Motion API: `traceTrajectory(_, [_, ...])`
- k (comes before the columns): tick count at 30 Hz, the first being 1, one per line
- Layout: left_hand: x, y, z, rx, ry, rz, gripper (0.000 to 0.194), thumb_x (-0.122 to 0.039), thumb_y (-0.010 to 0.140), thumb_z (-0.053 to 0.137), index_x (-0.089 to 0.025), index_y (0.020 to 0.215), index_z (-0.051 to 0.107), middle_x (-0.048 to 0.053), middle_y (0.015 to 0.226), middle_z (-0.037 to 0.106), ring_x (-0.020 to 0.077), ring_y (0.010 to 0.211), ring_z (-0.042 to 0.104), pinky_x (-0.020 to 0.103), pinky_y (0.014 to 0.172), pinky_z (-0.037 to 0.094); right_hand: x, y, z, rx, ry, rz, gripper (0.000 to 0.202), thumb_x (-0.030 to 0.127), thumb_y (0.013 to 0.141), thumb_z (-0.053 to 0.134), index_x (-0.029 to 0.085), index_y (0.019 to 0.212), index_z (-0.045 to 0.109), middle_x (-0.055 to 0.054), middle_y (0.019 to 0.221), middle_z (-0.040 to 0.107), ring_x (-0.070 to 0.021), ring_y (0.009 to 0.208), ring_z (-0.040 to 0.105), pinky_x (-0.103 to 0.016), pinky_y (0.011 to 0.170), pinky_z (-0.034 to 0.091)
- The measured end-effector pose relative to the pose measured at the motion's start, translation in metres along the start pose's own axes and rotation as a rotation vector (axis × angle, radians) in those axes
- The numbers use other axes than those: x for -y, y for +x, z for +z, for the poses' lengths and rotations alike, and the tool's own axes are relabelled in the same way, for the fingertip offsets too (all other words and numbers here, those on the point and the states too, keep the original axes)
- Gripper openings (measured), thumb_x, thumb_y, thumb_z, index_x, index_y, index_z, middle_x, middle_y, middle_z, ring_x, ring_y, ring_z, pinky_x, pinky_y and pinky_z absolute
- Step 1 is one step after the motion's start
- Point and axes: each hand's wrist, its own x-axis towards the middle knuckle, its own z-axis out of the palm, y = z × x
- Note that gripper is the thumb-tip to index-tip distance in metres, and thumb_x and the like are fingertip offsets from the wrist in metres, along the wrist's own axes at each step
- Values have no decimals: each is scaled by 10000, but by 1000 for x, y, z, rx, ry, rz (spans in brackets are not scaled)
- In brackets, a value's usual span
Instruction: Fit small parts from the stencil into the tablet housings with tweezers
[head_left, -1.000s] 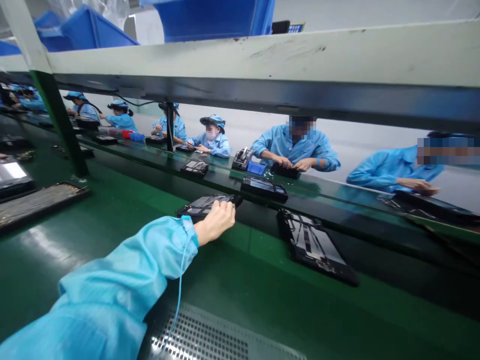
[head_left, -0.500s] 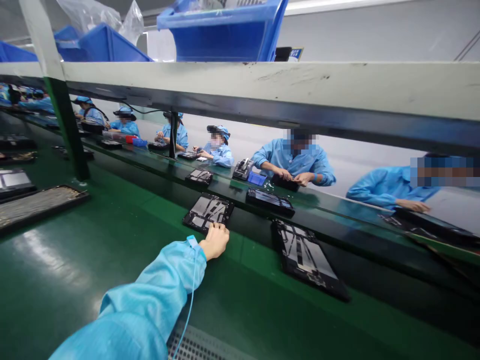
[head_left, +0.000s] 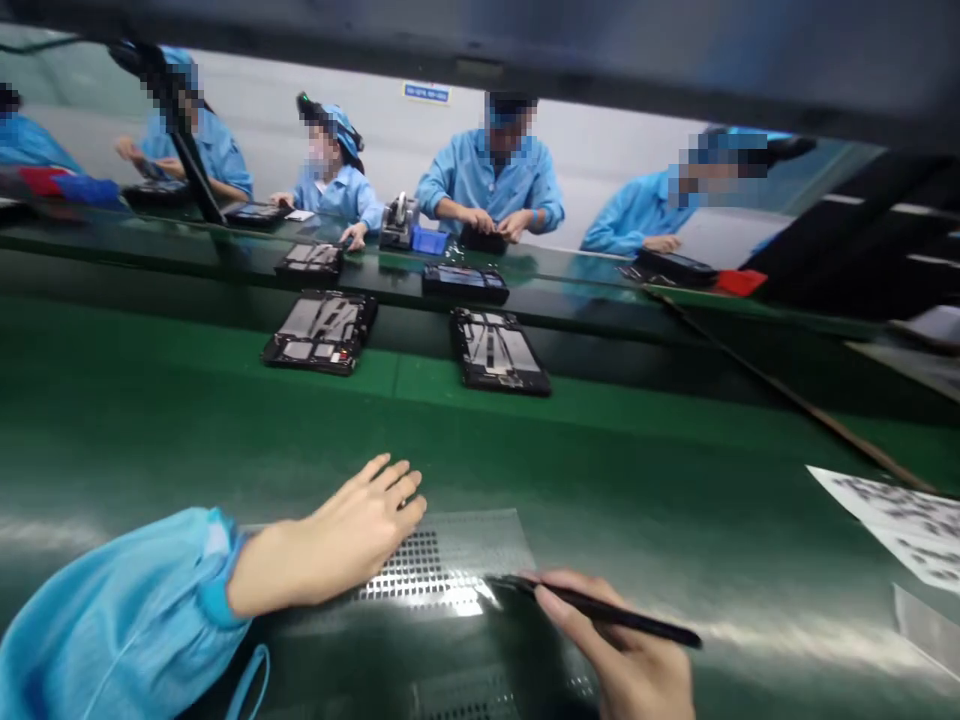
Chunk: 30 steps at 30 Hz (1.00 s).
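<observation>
A transparent sheet (head_left: 491,530) lies between the two hands on the green bench (head_left: 675,500), its left part running under the left hand (head_left: 345,535). The far edge and far right corner show beyond the left fingertips; the near edge is lost in glare. A broad green stretch runs from those fingertips to two opened devices (head_left: 322,330) (head_left: 501,352), and another reaches rightward from the right hand (head_left: 630,655) to a white sheet with dark marks (head_left: 889,520).

The transparent sheet carries rows of small dark squares, shiny around the tool's tip. The left hand is loosely spread, palm down, holding nothing visible; whether it presses on the sheet I cannot tell. The right hand pinches a slim black tool (head_left: 630,618), its tip pointing left over the sheet; contact is too blurred to tell.

A second dotted sheet (head_left: 465,695) lies nearer than both hands, cut by the bottom border. Past the opened devices, beyond both hands, co-workers in blue sit along a far worktop.
</observation>
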Motion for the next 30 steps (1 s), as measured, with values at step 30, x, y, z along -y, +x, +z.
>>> traceTrajectory(30, [-30, -16, 30, -47, -44, 199, 521, 26, 692, 422, -70, 1203, 386, 217, 1262, 401, 329, 1192, 327, 437, 917, 390, -14, 3, 31, 81, 143, 210, 52, 262, 593, 674, 213, 578, 684, -5, 602, 650, -163, 609, 592, -241, 579, 449])
